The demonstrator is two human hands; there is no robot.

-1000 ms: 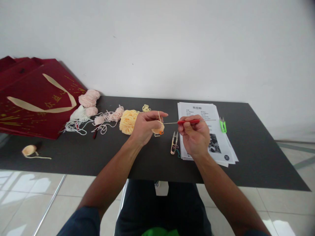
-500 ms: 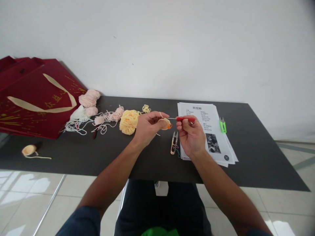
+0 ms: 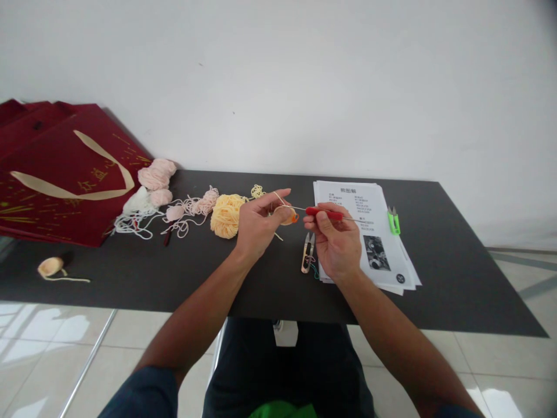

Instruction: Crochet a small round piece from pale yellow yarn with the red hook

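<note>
My left hand [image 3: 260,225] pinches a small pale-yellow crochet piece [image 3: 287,216], with an orange stitch marker [image 3: 295,218] at its right edge. A strand of yarn runs over the raised left index finger. In my right hand [image 3: 337,241] is a crochet hook [image 3: 324,213] with a red handle; the fingers are closed round it. The hook's thin metal shaft points left and reaches the crochet piece, where its tip is hidden. Behind my left hand sits a ball of yellow yarn [image 3: 227,217]. Thread snips [image 3: 307,254] lie on the table just left of my right wrist.
Printed sheets [image 3: 348,194] lie under and beyond my right hand, with green snips [image 3: 394,221] at their right edge. Pink yarn [image 3: 157,174] and white yarn [image 3: 138,203] lie by a dark red gift bag [image 3: 56,174]. A small cream crochet piece [image 3: 51,267] is at far left.
My left index finger has lifted and straightened, raising the yarn strand. The hook in my right hand has moved slightly left and tilted, its handle end lower.
</note>
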